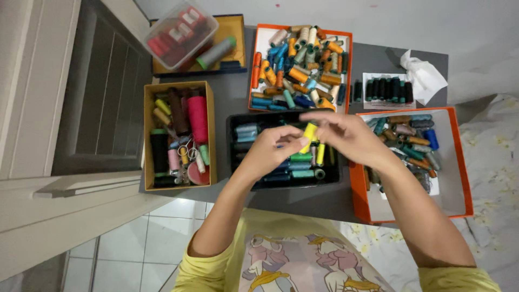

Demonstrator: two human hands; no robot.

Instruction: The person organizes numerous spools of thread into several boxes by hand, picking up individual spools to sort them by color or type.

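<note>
Head view looks straight down on a dark grey bench (pixel 232 100) crowded with boxes of sewing thread. Both forearms reach forward from yellow sleeves and meet above the black tray (pixel 233 141) near the bench's front edge. The left hand (pixel 273 148) is bent at the wrist, its fingers curled in, pinching the lower part of a small yellow thread spool (pixel 309 131). The right hand (pixel 346 135) comes in from the right with the wrist angled across, thumb and forefinger closed on the top of the same spool, the other fingers loosely spread. The spool stands roughly upright between the two hands, just above the rows of teal, green and yellow spools lying in the black tray.

At the bench's left edge a tan cardboard box (pixel 147 135) holds large pink, black and brown spools and small scissors. Toward the far edge an orange-rimmed box (pixel 254 43) is heaped with orange, blue and cream spools. At the right edge an orange box lid (pixel 459 162) holds a loose scatter of mixed spools. A clear plastic container (pixel 181 35) with red spools sits at the far left corner.
</note>
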